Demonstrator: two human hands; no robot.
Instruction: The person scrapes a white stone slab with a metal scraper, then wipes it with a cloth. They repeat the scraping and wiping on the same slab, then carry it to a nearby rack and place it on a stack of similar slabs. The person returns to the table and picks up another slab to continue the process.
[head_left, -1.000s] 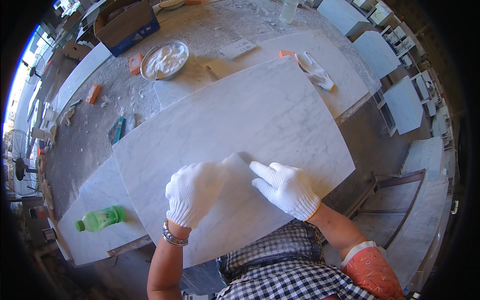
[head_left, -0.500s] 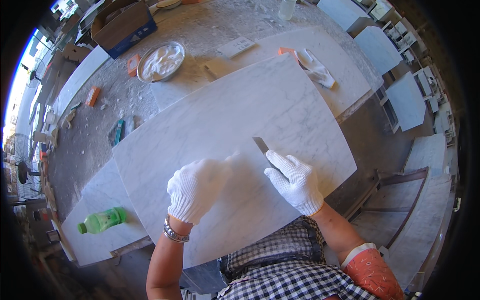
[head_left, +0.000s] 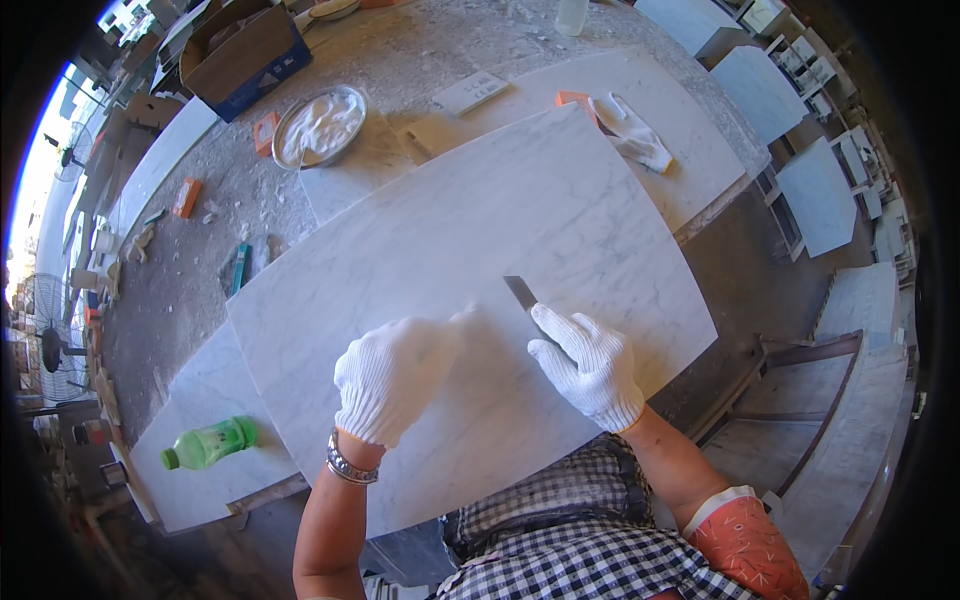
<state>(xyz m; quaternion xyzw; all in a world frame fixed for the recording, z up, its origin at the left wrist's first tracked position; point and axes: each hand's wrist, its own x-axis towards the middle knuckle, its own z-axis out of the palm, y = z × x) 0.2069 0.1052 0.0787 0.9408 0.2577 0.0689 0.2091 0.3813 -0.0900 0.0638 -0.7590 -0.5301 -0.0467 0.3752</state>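
Note:
A large white marble slab [head_left: 450, 240] with grey veins lies beneath both hands. My right hand [head_left: 590, 370], in a white knitted glove, pinches a flat metal scraper blade [head_left: 519, 292] between thumb and fingers. The blade's slanted end points up and left over the slab; its lower part is hidden in the glove. To the left, my left hand [head_left: 395, 375], gloved in the same way, rests low over the slab with its back toward me. Its fingers point up and right but are hazy, so their grip cannot be made out. A metal watch [head_left: 350, 460] circles the left wrist.
A green bottle [head_left: 212, 441] lies on another slab at left. Farther back are a bowl of white paste [head_left: 320, 127], a cardboard box [head_left: 245, 60], orange blocks [head_left: 187, 197], a teal-handled tool [head_left: 240, 268] and a loose white glove [head_left: 635, 135]. Several slabs [head_left: 760, 88] stand at right.
The view has shifted very slightly. Both hands and the scraper blade keep nearly the same places over the slab.

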